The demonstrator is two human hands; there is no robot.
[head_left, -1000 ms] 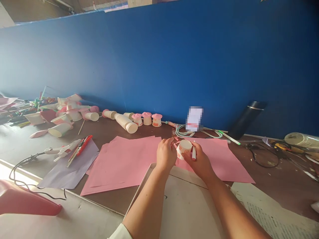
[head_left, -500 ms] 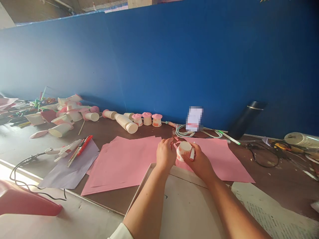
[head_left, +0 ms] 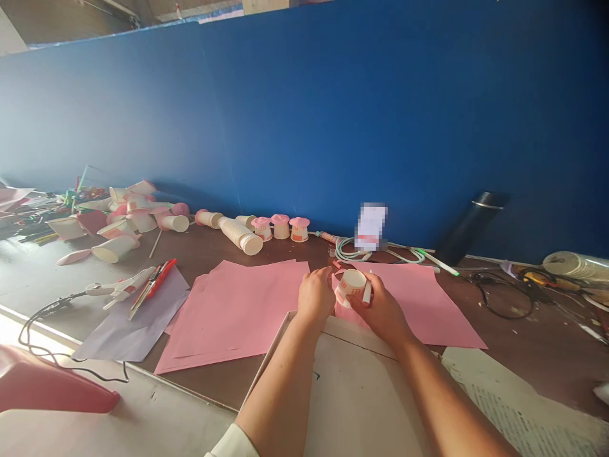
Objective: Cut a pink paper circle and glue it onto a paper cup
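Note:
A small white paper cup (head_left: pixel 351 283) with orange-red marks is gripped in my right hand (head_left: pixel 378 310), which also has a white stick-shaped thing (head_left: pixel 366 293) under its fingers. My left hand (head_left: pixel 314 296) is closed at the cup's left side, its fingertips pinched on a small pink paper piece by the cup. Both hands hover over pink paper sheets (head_left: pixel 238 304) and the far edge of a white board (head_left: pixel 356 393).
Three pink-topped cup houses (head_left: pixel 280 227) and a lying stack of cups (head_left: pixel 240 235) stand by the blue wall. A heap of cups (head_left: pixel 121 219) is far left. Glue gun (head_left: pixel 118 289) and red scissors (head_left: pixel 155 282) lie left. Black flask (head_left: pixel 469 228), cables (head_left: pixel 375 252) right.
My left hand has sunk slightly and drawn closer to the cup. The cup has turned a little in my right hand. Nothing else has shifted.

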